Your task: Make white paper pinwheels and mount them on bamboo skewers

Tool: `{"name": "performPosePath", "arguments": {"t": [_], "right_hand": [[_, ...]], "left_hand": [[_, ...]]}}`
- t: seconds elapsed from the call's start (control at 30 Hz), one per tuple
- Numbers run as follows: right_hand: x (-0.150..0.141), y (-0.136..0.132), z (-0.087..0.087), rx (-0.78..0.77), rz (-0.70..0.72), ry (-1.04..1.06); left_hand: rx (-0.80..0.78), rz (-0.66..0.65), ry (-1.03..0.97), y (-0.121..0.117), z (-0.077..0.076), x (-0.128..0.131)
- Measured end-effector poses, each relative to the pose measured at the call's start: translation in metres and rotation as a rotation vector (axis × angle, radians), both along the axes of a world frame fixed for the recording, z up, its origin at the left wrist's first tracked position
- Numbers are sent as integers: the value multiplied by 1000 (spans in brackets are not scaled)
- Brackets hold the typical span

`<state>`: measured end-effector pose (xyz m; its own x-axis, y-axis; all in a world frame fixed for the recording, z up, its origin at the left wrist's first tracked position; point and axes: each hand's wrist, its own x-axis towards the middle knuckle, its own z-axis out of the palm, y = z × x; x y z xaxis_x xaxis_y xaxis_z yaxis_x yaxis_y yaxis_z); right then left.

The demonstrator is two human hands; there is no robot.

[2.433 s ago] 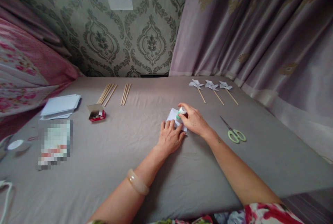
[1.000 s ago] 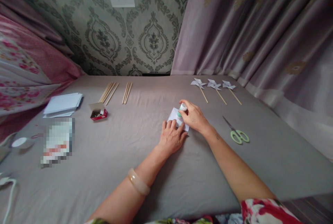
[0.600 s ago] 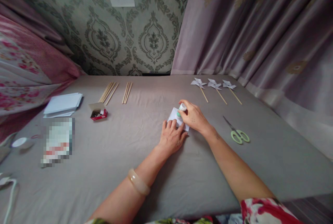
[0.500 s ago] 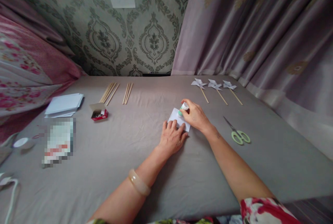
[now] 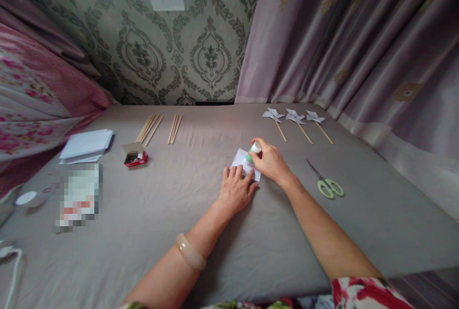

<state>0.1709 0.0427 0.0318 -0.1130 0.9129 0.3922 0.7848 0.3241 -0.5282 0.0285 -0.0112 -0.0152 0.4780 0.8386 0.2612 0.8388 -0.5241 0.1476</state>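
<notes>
The right hand's grip [image 5: 272, 161] is closed around a bottle [image 5: 256, 147], thumb and fingertips wrapped on its sides, its green part slanting down over the far part of the paper [image 5: 239, 158]; whether its lower end touches the paper or hangs just above, I cannot tell. Compared with a moment ago, the bottle leans a little more to the right, while its lower end has hardly shifted; I take that as the bottle being worked over the same patch of paper. The left hand [image 5: 236, 188] has stayed put, palm down with fingers loosely spread across the near side of the paper, gripping nothing and seemingly steadying it against the cloth [image 5: 201, 156]. On that wrist, nearer than the paper, is a bangle [image 5: 191, 251]. To the right of the paper lie scissors [image 5: 322, 180], blades pointing away; beyond it to the right, three pinwheels [image 5: 273, 115] on sticks. Left of the paper stands an open box [image 5: 136, 158]; beyond the box, loose sticks [image 5: 148, 127] lie in two groups. Farthest left of the paper are stacked sheets [image 5: 86, 145] and a blurred packet [image 5: 79, 193].
</notes>
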Motion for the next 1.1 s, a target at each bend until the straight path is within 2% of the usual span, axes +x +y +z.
{"name": "performPosePath", "arguments": {"t": [0.1,0.27,0.33,0.4,0.53,0.63,0.93,1.1], "right_hand": [[7,-1,0,-12,-45,110],[22,0,5,-104,-207,710],[30,0,5,-123,-256,864],[37,0,0,-121,-302,932],[45,1,-15,-83,-357,876],[43,2,-23,-24,-340,765],[15,-14,-16,41,-137,348],[7,-16,-21,63,-54,270]], "left_hand": [[-12,-1,2,0,0,0],[-28,-8,0,1,3,0],[-38,-10,1,2,5,0],[-48,-9,3,2,7,0],[-51,-9,-8,2,9,0],[-44,-10,-16,3,9,-1],[-52,-5,-10,3,7,0],[-56,4,2,2,7,1]]}}
